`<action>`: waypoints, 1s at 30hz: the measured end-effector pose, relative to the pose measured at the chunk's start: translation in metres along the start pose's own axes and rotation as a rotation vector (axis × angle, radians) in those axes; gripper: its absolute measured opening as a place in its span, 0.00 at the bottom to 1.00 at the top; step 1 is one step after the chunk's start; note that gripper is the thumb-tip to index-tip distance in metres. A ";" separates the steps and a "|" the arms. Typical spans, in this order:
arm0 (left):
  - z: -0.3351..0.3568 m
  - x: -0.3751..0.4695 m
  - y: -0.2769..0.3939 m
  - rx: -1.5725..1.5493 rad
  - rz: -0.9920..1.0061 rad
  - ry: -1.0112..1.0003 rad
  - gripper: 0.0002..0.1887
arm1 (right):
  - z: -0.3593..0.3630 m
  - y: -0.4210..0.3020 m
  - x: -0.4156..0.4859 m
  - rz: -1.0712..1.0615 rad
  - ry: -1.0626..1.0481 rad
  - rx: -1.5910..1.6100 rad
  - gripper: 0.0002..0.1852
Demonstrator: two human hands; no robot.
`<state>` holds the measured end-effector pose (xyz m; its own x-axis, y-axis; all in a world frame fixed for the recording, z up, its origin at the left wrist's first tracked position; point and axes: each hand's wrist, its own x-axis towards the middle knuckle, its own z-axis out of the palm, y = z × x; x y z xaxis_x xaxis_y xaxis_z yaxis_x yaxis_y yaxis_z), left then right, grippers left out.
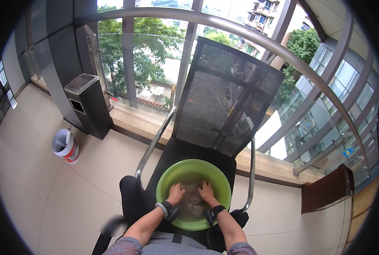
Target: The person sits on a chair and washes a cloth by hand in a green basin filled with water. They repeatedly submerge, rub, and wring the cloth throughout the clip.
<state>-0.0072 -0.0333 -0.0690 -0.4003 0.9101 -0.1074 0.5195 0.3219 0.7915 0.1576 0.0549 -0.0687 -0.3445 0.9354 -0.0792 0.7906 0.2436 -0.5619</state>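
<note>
A green plastic basin [164, 173] sits on the black seat of a mesh-back office chair [227, 95] right before me. Murky water in it partly covers a crumpled greyish cloth [194, 204]. At the cloth's left side, my left hand [176, 193] grips it with bent fingers. Opposite, my right hand [206, 192] holds the cloth's right side, the two hands a short way apart. Some fingertips are hidden by the cloth and water. Both wrists wear dark straps with small black devices hanging over the basin.
Chrome armrests [154, 143] flank the basin. On the tiled floor at left stand a white bucket [62, 143] with things inside and a black ashtray bin [92, 108]. A metal handrail [234, 25] and glass panels run behind the chair. A dark brown wooden object [328, 189] stands at right.
</note>
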 end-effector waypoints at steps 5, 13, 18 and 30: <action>-0.001 0.001 -0.002 -0.193 -0.057 0.109 0.13 | -0.013 -0.003 -0.001 -0.057 -0.262 0.072 0.24; 0.004 0.004 -0.010 -0.242 -0.147 -0.139 0.15 | -0.001 -0.007 -0.008 -0.317 -0.207 -0.086 0.11; 0.019 0.006 -0.019 -0.505 -0.243 -0.219 0.16 | 0.001 -0.016 0.002 0.174 0.220 0.150 0.12; 0.025 0.002 0.003 -1.202 -0.580 -0.485 0.18 | 0.009 -0.082 -0.018 -0.069 0.126 -0.290 0.07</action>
<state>0.0128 -0.0243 -0.0815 0.0904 0.8046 -0.5869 -0.6730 0.4838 0.5595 0.0948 0.0154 -0.0287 -0.3514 0.9340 0.0639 0.8850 0.3537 -0.3028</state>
